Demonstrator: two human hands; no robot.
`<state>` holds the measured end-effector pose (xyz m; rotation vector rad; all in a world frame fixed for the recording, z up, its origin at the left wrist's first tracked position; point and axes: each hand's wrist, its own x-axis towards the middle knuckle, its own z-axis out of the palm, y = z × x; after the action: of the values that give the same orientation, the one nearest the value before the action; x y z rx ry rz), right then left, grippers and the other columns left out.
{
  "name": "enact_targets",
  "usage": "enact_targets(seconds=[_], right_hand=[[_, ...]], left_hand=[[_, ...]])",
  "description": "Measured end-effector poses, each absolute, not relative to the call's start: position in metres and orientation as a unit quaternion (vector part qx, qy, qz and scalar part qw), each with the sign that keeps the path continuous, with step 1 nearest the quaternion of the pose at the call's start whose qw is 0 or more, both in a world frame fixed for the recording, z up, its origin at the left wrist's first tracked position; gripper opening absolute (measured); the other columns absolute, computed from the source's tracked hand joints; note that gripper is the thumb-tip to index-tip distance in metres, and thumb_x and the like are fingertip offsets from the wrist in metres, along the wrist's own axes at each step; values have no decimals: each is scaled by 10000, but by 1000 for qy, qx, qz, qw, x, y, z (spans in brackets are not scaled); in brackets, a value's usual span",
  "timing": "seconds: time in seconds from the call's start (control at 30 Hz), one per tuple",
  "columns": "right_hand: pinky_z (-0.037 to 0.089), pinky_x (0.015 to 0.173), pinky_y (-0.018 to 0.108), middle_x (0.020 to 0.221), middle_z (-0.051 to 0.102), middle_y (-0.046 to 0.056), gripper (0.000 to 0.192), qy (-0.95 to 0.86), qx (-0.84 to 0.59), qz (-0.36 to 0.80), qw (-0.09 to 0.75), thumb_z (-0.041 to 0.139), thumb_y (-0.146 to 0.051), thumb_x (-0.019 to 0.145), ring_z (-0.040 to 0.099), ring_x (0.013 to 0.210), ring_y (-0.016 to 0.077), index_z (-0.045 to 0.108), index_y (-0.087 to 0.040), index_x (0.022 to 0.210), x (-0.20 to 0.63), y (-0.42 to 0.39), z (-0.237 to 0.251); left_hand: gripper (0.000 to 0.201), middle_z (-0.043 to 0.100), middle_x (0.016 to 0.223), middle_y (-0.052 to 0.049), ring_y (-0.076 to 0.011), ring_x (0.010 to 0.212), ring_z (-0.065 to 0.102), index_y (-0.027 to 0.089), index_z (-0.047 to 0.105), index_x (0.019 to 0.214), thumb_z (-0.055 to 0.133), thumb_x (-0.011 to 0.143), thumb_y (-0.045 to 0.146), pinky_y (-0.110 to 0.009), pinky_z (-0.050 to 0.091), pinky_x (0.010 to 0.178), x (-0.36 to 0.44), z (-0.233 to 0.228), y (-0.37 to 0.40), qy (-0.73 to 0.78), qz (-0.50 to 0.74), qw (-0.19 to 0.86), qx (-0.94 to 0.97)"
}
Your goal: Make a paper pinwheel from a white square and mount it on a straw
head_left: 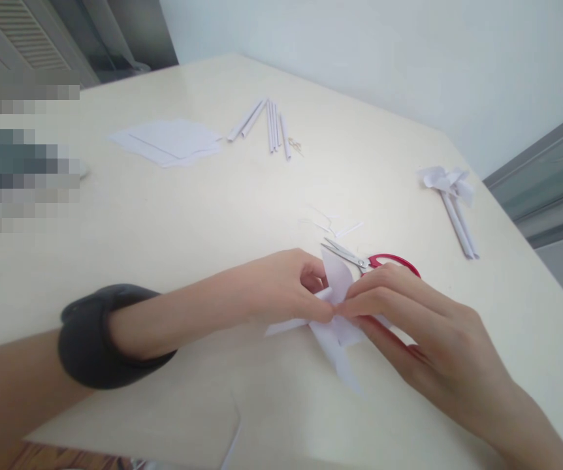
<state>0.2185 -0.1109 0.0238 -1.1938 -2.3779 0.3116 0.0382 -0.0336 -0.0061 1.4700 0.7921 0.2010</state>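
Note:
A white paper pinwheel (330,343) with curled blades is held just above the table between my two hands. My left hand (286,287) pinches its middle with thumb and fingers, and the wrist wears a black band (110,336). From the other side, the fingertips of my right hand (423,326) close on the same middle part. What lies right under the fingertips is hidden. Just behind the pinwheel, scissors (360,262) with red handles lie with blades slightly apart, partly covered by my right hand.
Paper scraps and thin strands (333,228) lie beyond the scissors. Farther back are paper sheets (168,140), several rolled paper sticks (272,127) and small tan strands (295,145). Pinwheels on paper sticks (450,186) lie at right. A blurred-out patch covers the left edge.

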Motion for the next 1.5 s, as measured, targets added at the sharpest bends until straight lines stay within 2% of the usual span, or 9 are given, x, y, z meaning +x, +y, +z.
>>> enact_targets(seconds=[0.13,0.33,0.43,0.63,0.97,1.07,1.2,1.4,1.5], right_hand=[[435,669,252,892,627,30,160,-872,-432,73,219,541,-32,840,548,807,128,599,-171,892,218,-112,23],[428,854,324,847,628,31,193,-876,-429,55,215,543,7,817,550,794,140,607,-155,901,218,-113,23],[414,900,345,852,616,27,192,-873,-431,73,217,551,-1,820,542,788,133,609,-157,915,217,-112,23],[434,858,343,832,637,36,142,-873,-428,59,225,575,-16,820,551,762,134,635,-141,849,215,-112,25],[438,765,351,809,653,55,128,-877,-424,16,225,595,-13,813,552,748,146,646,-130,801,217,-110,25],[432,792,355,814,655,49,136,-879,-423,19,220,587,-6,818,556,749,140,642,-130,807,217,-110,25],[433,747,321,812,643,43,143,-870,-435,36,228,580,-16,822,558,768,142,641,-141,790,217,-109,27],[422,713,295,810,621,15,133,-852,-460,57,243,602,-46,816,563,782,136,633,-173,787,220,-108,29],[425,721,292,815,621,23,124,-857,-454,60,235,596,-53,824,562,787,136,640,-165,793,219,-107,28]], left_hand=[[149,697,733,-22,-244,707,650,217,684,686,547,641,179,-272,440,572,38,-7,-33,353,94,663,653],[181,696,803,-2,-225,794,647,202,681,768,544,652,181,-252,447,634,38,-3,-31,346,78,642,680],[201,692,802,2,-201,770,642,195,674,795,548,639,180,-242,446,621,39,-2,-30,348,59,638,684],[170,683,777,1,-197,741,641,207,663,771,548,646,213,-233,437,576,37,-5,-28,365,50,640,674],[158,692,832,-20,-235,840,642,195,661,783,529,704,231,-253,443,619,36,-7,-28,347,23,635,689],[128,685,804,-21,-238,826,636,183,650,744,548,698,246,-253,436,605,37,-6,-28,359,17,628,690],[112,670,772,-24,-231,782,628,173,635,716,554,692,245,-257,419,581,37,-4,-28,369,11,622,690],[138,688,828,-32,-243,827,634,178,650,773,544,694,217,-270,428,616,38,-1,-29,363,9,647,670],[120,674,785,-28,-227,781,628,171,642,744,548,690,221,-262,416,590,39,-1,-29,367,9,636,679]])
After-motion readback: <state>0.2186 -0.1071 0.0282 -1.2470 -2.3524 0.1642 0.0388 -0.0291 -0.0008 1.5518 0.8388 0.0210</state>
